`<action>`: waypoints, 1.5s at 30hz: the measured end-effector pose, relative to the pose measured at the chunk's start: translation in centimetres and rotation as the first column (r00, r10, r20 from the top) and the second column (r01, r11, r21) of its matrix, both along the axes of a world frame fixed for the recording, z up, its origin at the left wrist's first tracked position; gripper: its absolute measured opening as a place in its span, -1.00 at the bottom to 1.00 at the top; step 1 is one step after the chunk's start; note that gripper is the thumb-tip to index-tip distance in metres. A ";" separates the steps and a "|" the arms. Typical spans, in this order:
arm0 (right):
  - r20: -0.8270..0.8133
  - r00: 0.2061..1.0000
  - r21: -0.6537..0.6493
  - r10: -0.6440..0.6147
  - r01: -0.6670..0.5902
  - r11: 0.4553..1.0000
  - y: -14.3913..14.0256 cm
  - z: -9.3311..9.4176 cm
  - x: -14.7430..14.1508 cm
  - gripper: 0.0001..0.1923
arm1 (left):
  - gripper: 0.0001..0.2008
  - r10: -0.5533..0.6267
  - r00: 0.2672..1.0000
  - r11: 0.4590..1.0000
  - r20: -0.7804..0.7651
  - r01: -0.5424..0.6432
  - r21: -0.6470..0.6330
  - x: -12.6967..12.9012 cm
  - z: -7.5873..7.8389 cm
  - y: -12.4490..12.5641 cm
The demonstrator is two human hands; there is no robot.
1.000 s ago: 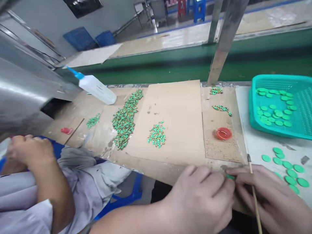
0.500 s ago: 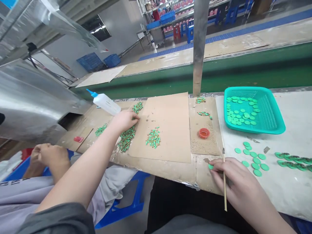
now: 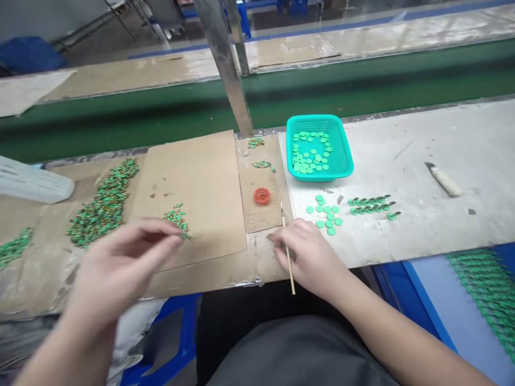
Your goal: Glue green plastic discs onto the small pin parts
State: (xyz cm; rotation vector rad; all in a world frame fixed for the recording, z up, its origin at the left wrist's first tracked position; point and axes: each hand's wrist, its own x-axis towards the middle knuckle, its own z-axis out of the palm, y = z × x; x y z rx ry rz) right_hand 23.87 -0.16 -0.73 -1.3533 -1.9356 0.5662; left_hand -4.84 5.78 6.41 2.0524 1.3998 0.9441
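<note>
My left hand (image 3: 116, 262), slightly blurred, pinches a small green piece (image 3: 185, 236) between thumb and fingertips. It hovers over the front of a cardboard sheet (image 3: 201, 187), beside a small pile of green and brown pieces (image 3: 175, 215). My right hand (image 3: 309, 257) is closed around a thin paintbrush (image 3: 288, 257), its tip pointing away from me. Whether a green disc is also in those fingers I cannot tell. Beyond the brush tip stands a small red cup (image 3: 261, 196). Loose green discs (image 3: 329, 216) lie right of my right hand.
A turquoise basket (image 3: 346, 161) holds many green discs. Rows of discs with dark pieces on them (image 3: 370, 205) stand to its right, near a knife-like tool (image 3: 444, 180). A long heap of green pieces (image 3: 102, 201) and a white bottle (image 3: 36, 179) lie left. A metal post (image 3: 233, 91) rises behind.
My left hand has left the heap on the left and come back toward me over the cardboard, holding a small green piece. My right hand still holds the brush. The view has swung right.
</note>
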 end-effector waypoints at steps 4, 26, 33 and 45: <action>0.048 0.999 0.034 -0.027 0.025 0.999 -0.1 -0.5 -0.7 -0.85 | -0.71 -0.071 0.952 0.965 0.299 0.141 -0.221 3.8 -2.0 -2.1; -0.190 0.976 0.096 -0.103 0.123 0.988 -1.7 2.1 3.9 -0.85 | -0.81 0.070 0.966 0.955 0.251 0.008 -0.297 8.6 -5.5 -2.5; 0.272 0.955 -0.055 -0.115 0.135 0.989 -1.2 2.8 -0.8 -0.63 | -0.76 0.172 0.865 0.966 0.472 -0.055 -0.252 7.5 -6.2 -2.5; 0.481 0.826 -0.424 0.294 -0.075 0.903 -2.1 5.7 -5.5 -0.78 | -0.76 0.237 0.655 0.970 0.718 -0.119 -0.211 5.7 -2.4 -2.6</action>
